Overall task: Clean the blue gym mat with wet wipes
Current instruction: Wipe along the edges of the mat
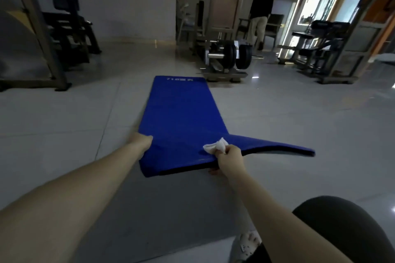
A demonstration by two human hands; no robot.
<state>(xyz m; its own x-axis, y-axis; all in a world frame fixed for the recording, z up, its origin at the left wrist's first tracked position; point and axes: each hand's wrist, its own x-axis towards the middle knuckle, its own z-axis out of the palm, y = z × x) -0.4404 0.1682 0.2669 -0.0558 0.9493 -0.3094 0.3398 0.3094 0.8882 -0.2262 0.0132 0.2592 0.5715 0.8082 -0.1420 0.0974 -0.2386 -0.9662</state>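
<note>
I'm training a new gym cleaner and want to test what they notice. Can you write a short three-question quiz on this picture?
1. True or false: the blue mat lies fully flat on the floor.
2. Which hand holds the white wipe? A) left B) right C) neither
3. Fill in: the black discs beyond the mat's far end are weight ____.

Key
1. False: the mat's near end is lifted and bent, and the left hand holds its edge.
2. B: the right hand pinches the wipe at the mat's near edge.
3. plates
</note>
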